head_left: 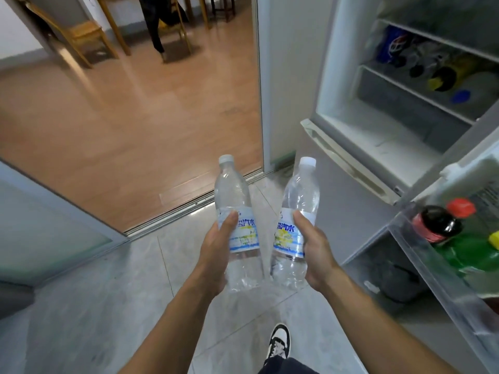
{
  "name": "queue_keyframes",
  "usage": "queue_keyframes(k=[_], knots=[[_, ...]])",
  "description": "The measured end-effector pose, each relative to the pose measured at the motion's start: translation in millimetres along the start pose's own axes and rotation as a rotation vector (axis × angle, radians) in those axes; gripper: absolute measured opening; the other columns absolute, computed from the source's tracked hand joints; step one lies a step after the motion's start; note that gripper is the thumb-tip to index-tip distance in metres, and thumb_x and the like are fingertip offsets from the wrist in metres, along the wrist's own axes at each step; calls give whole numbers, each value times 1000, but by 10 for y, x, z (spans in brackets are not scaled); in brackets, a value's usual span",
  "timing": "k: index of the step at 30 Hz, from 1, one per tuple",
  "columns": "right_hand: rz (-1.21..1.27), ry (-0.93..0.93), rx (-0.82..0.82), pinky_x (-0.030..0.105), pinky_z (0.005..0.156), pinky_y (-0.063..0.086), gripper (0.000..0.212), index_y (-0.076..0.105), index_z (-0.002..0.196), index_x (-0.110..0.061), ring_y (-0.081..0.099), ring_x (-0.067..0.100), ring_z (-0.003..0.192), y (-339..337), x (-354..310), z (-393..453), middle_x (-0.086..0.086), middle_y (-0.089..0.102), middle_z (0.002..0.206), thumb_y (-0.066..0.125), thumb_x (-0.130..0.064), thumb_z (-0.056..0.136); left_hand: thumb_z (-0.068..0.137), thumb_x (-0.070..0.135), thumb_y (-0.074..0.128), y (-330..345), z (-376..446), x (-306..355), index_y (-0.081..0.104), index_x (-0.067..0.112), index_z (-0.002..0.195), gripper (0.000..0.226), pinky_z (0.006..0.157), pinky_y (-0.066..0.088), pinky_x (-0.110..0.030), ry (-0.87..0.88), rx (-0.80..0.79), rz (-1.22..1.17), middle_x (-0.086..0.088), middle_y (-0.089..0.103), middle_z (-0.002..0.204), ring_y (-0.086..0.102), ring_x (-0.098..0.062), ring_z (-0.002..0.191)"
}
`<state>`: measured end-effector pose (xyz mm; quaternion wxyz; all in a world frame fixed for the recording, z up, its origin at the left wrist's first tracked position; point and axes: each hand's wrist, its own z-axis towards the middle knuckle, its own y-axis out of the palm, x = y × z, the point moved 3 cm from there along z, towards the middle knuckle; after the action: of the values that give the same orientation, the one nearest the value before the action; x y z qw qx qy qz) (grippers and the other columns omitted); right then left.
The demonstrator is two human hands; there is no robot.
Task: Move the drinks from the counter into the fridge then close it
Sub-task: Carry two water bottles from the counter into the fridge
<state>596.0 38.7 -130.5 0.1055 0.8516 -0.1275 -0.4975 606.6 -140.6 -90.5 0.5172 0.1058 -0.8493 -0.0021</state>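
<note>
Holding two clear bottles: left bottle (239, 228) in left hand (216, 252), right bottle (294, 228) in right hand (314, 249).

I stand on grey floor tiles (94, 306); past the sliding-door track (189, 205) lies wooden flooring (121, 125) with wooden chairs (81, 36) by a table.
</note>
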Motion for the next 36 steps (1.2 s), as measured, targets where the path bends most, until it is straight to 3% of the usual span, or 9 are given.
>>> queue_keyframes(k=[4,8,16,18,22,25,29,32,36], knots=[[53,-23,77,43,78,61,58,65,119,-7,74,32,93,41,-303,396,14,76,102,66,-50,79,93,45,55,127,536,304,64,14,120,42,65,60,-37,-13,-64,4,-12,76,103,74,-29,91],[86,-63,165,34,65,60,61,67,114,-9,75,26,84,41,-537,750,14,76,98,68,-51,71,86,47,59,274,1098,506,65,13,118,47,61,59,-36,-35,-139,-2,-15,75,102,74,-30,87],[148,-179,455,30,62,59,51,66,113,-10,75,24,81,65,-980,1315,11,77,95,69,-46,77,90,44,61,702,2221,897,66,15,119,41,59,58,-33,-96,-417,62,-12,76,100,75,-27,83],[183,-203,530,30,64,59,49,66,116,-10,75,24,84,124,-1147,1405,12,77,98,70,-44,81,92,43,61,833,2461,1073,66,16,119,39,63,59,-35,-93,-510,103,-12,76,101,75,-27,85],[222,-329,654,23,53,56,48,71,100,-18,75,16,71,243,-1527,1512,5,78,85,73,-51,65,82,51,68,1147,2799,1428,66,23,113,42,76,60,-42,-33,-652,135,-8,76,102,74,-26,90],[260,-413,737,20,51,54,40,68,96,-23,75,12,69,233,-1722,1548,-1,78,81,74,-50,67,65,60,72,1419,2917,1626,65,25,115,61,81,60,-44,13,-748,146,-6,76,104,74,-25,94],[264,-487,843,21,57,57,54,67,101,-27,76,15,80,155,-1990,1548,-3,78,89,74,-59,58,75,56,75,1824,3018,1828,66,26,115,50,86,58,-47,48,-867,161,-7,74,108,73,-27,98],[289,-544,906,33,69,61,59,68,109,-24,75,23,87,22,-2198,1551,4,78,96,75,-59,62,74,55,70,2153,3074,2008,65,26,113,49,82,60,-44,100,-927,186,-6,75,107,74,-24,95],[406,-554,895,30,54,57,41,69,111,-21,76,23,77,-174,-2415,1615,7,78,92,69,-52,84,83,56,69,2523,3137,2230,68,32,102,31,65,60,-37,151,-947,219,-2,76,96,75,-20,84]])
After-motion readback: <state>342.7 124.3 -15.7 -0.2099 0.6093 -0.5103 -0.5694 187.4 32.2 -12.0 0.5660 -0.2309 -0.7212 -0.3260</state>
